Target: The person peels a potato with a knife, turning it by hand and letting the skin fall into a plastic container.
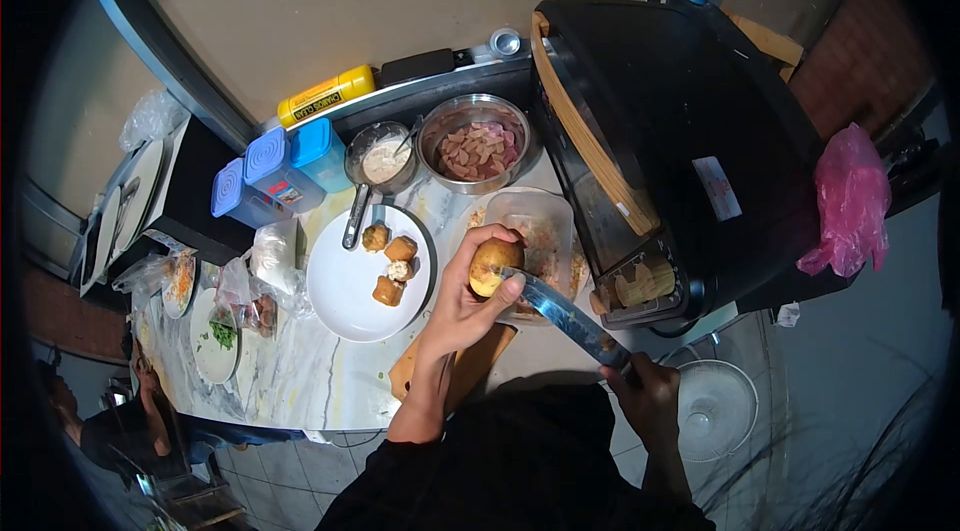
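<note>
My left hand [462,303] is wrapped around a potato [499,256], brown-skinned with a pale yellow patch bared on its lower side. In my right hand [645,396] is the dark handle of a knife [568,313]. Its long blade slants up to the left, and the tip end lies against the potato by my left thumb. Beneath the potato stands a clear plastic container [548,203] with orange and pale bits in it. A wooden cutting board [480,359] lies partly hidden under my left forearm.
A white plate [335,281] carries several browned pieces. Behind it are a saucepan [357,193] of white powder, a steel bowl [432,159] of sliced pieces and blue-lidded containers [268,153]. A black oven [690,101] stands right. Another person [125,436] is at lower left.
</note>
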### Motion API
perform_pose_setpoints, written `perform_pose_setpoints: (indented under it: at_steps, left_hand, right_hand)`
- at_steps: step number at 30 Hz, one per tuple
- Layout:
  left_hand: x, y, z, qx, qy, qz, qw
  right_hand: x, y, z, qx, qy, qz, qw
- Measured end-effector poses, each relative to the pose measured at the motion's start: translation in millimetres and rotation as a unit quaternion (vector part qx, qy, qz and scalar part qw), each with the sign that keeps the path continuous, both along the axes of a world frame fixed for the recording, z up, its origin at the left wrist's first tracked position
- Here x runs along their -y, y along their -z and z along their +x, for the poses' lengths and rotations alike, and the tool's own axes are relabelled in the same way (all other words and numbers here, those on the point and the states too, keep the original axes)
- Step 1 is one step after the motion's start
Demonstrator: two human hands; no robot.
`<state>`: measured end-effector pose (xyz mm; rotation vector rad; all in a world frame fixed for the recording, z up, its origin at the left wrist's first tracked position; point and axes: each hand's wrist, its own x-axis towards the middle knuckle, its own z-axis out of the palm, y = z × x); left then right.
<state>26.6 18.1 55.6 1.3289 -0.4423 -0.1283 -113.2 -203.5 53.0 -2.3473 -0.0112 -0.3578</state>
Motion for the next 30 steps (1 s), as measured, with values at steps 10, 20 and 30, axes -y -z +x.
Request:
perform_pose_setpoints:
  at_steps: [10, 20, 30]
  left_hand:
    - [3.5, 4.4, 0.7, 0.039, -0.021, 0.003, 0.999]
    - [5.1, 5.7, 0.9, 0.034, -0.026, 0.006, 0.999]
    - [4.9, 7.6, 1.1, 0.038, -0.034, 0.029, 0.998]
  right_hand:
    - [6.5, 3.7, -2.1, -0.007, -0.024, -0.027, 0.999]
    - [5.2, 3.0, -1.5, -0.010, -0.021, -0.013, 1.000]
    - [8.1, 5.8, -1.0, -0.023, -0.024, -0.022, 0.999]
